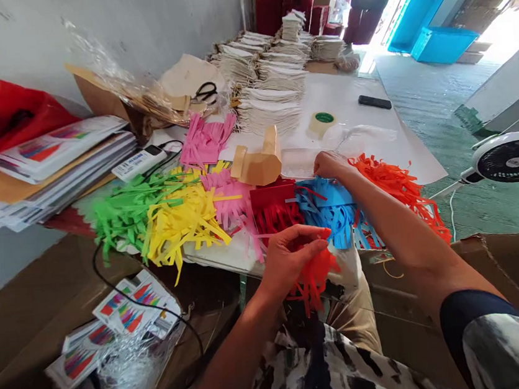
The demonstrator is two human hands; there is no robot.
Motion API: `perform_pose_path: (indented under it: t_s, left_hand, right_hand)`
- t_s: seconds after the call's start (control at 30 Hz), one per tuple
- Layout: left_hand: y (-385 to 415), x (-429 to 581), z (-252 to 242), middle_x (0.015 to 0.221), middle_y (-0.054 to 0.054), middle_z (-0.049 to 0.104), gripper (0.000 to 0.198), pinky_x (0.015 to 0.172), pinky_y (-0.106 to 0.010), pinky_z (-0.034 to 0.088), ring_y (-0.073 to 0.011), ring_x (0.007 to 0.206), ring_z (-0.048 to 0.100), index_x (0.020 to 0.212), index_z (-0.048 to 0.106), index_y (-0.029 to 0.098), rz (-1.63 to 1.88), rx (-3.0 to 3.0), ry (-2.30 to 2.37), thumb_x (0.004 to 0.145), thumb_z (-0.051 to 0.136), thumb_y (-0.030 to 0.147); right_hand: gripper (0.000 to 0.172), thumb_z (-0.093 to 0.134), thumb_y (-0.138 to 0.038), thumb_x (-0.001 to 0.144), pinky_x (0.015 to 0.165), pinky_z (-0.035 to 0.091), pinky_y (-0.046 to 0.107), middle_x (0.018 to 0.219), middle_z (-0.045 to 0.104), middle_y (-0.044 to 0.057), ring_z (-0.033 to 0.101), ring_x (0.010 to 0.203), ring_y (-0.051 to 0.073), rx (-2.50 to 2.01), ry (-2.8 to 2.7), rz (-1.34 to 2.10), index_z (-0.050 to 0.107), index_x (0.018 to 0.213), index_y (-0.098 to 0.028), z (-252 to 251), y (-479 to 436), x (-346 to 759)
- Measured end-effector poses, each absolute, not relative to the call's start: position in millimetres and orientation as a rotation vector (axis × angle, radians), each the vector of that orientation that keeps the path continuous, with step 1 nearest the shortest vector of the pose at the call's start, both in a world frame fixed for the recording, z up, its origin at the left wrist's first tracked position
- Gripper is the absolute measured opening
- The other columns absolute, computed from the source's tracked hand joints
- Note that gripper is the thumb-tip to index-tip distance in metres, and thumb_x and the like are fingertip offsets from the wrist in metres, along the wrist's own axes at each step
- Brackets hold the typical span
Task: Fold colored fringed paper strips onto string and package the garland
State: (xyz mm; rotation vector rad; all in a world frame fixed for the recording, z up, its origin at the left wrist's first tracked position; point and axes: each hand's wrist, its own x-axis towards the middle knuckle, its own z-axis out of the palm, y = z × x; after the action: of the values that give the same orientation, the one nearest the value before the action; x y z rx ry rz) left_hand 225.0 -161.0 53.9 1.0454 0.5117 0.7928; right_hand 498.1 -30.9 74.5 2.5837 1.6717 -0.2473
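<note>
My left hand (288, 257) is over my lap at the table's front edge, thumb and fingers pinched on an orange-red fringed paper strip (313, 279) that hangs down. My right hand (331, 165) reaches across the table behind the blue fringed paper (330, 202). Its fingers are curled down by a clear plastic tray (300, 162); what they hold, if anything, is hidden. Along the front edge lie piles of fringed paper: green (134, 209), yellow (187, 218), pink (232, 197), dark red (275, 208) and orange (394, 188).
A tan folded card piece (258, 160) stands behind the red pile. Farther back are a tape roll (322, 122), a phone (374, 102), stacked white bundles (271, 96) and scissors (205, 92). Printed sheets (59, 161) lie left. A small fan (515, 158) stands right.
</note>
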Motion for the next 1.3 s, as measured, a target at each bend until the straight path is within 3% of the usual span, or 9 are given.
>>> perform_pose_path:
  t_s: [0.13,0.27,0.47,0.63,0.77,0.83,0.93,1.03,1.3]
  left_hand:
    - [-159.7,220.0,54.7,0.092,-0.004,0.083,0.024,0.079,-0.023,0.057,-0.0136,0.081,0.074,0.089,0.085,0.02,0.808,1.008,0.564,0.074,0.096,0.035]
    - [-159.5,217.1,52.4,0.085,-0.003,0.082,0.023,0.081,-0.024,0.058,-0.0148,0.08,0.076,0.094,0.082,0.019,0.777,1.009,0.569,0.081,0.09,0.036]
    - [-157.2,214.7,50.1,0.071,-0.001,0.076,0.024,0.068,-0.023,0.054,-0.0121,0.065,0.068,0.096,0.082,0.018,0.813,1.072,0.623,0.084,0.087,0.038]
    - [-158.7,214.9,49.3,0.069,0.0,0.072,0.029,0.061,-0.022,0.049,-0.01,0.06,0.06,0.093,0.084,0.017,0.822,1.074,0.643,0.082,0.088,0.043]
    - [-167.2,215.0,51.8,0.07,0.0,0.072,0.027,0.061,-0.021,0.048,-0.0093,0.061,0.06,0.09,0.082,0.017,0.863,1.097,0.65,0.084,0.086,0.043]
    - [-172.8,214.3,54.4,0.077,-0.001,0.075,0.025,0.065,-0.021,0.05,-0.0104,0.067,0.063,0.088,0.08,0.017,0.92,1.152,0.66,0.087,0.084,0.042]
    - [-182.7,214.1,58.6,0.088,-0.003,0.077,0.02,0.071,-0.023,0.054,-0.0132,0.078,0.069,0.09,0.079,0.018,1.002,1.31,0.636,0.092,0.079,0.038]
    - [-194.5,217.0,61.9,0.091,-0.004,0.077,0.013,0.077,-0.025,0.056,-0.0143,0.084,0.071,0.091,0.079,0.02,1.083,1.511,0.531,0.095,0.077,0.032]
    - [-218.2,225.9,65.6,0.093,-0.003,0.078,0.002,0.081,-0.026,0.059,-0.0134,0.087,0.073,0.096,0.079,0.021,1.229,1.785,0.372,0.095,0.077,0.021]
  right_hand:
    - [0.026,0.075,-0.03,0.087,0.1,0.054,0.037,0.123,0.079,0.013,0.071,0.119,0.03,2.598,1.711,-0.205,0.084,0.11,-0.023,73.3,-30.4,495.7]
    - [0.034,0.07,-0.043,0.092,0.1,0.053,0.038,0.123,0.079,0.014,0.071,0.118,0.03,2.657,1.722,-0.132,0.083,0.114,-0.022,67.3,-27.9,487.6]
    - [0.023,0.072,-0.031,0.089,0.098,0.051,0.036,0.118,0.081,0.012,0.072,0.113,0.027,2.712,1.771,-0.125,0.085,0.106,-0.023,62.5,-26.3,480.2]
    - [0.025,0.069,-0.034,0.094,0.097,0.052,0.04,0.114,0.082,0.009,0.073,0.11,0.028,2.849,1.784,-0.054,0.083,0.11,-0.023,81.0,-44.9,475.1]
    - [0.024,0.068,-0.038,0.097,0.094,0.052,0.039,0.1,0.083,0.008,0.074,0.095,0.025,3.01,1.953,0.012,0.083,0.102,-0.02,106.3,-108.4,453.1]
    - [0.021,0.073,-0.04,0.094,0.083,0.053,0.036,0.089,0.081,0.005,0.072,0.081,0.022,3.081,2.205,-0.137,0.083,0.095,-0.021,117.9,-158.0,436.1]
    - [0.025,0.078,-0.049,0.091,0.065,0.049,0.031,0.084,0.08,0.001,0.067,0.069,0.017,2.944,2.425,-0.637,0.083,0.091,-0.025,130.0,-232.2,411.7]
    - [0.021,0.08,-0.048,0.091,0.063,0.048,0.028,0.085,0.081,-0.001,0.065,0.067,0.014,2.912,2.44,-0.771,0.084,0.093,-0.028,135.9,-280.4,396.8]
    - [0.015,0.074,-0.039,0.097,0.067,0.05,0.028,0.085,0.078,-0.001,0.066,0.072,0.014,2.848,2.463,-0.736,0.079,0.097,-0.026,147.8,-314.6,390.1]
